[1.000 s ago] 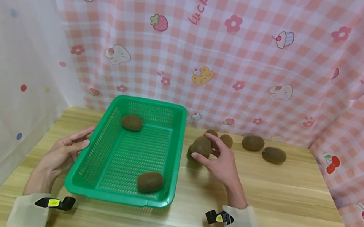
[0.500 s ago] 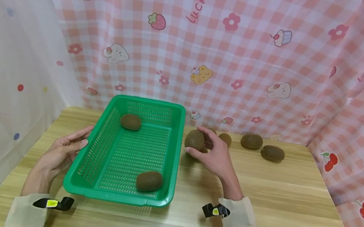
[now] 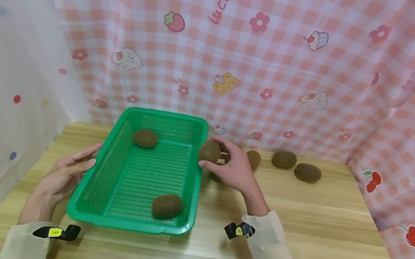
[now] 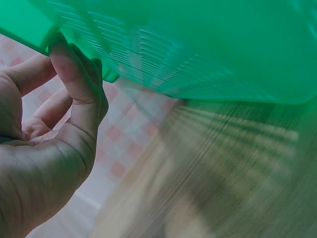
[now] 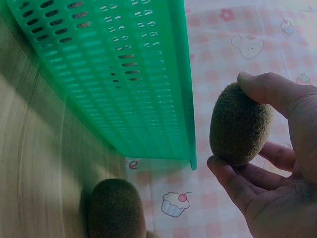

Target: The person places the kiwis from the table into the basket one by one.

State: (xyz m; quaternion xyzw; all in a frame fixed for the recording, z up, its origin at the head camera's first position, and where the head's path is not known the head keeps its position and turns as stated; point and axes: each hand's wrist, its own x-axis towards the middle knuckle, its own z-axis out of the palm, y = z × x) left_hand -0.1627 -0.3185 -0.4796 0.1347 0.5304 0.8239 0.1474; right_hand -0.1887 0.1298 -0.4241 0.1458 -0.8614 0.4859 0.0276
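A brown kiwifruit (image 3: 210,151) is pinched between the thumb and fingers of my right hand (image 3: 235,164), beside the right rim of a green plastic basket (image 3: 108,223). In the right wrist view this kiwi (image 5: 239,125) is off the table, a small gap from the basket wall (image 5: 133,99). My left hand (image 3: 64,176) holds the basket's left rim, its thumb and fingertips against the edge. In the left wrist view the left hand (image 4: 64,134) grips that rim from outside. Inside the basket lie two kiwis, one at the back left (image 3: 145,138) and one at the front right (image 3: 167,206).
Two kiwis (image 3: 284,159) (image 3: 308,172) lie at the back right of the wooden table (image 3: 294,246). Others are partly hidden behind my right hand, one kiwi (image 3: 253,159) showing past it. A pink checked curtain (image 3: 201,58) hangs behind the table.
My right hand has lifted the kiwi away from the others and carried it left to the basket's right rim. My left hand stays on the basket. The whole view has shifted slightly.
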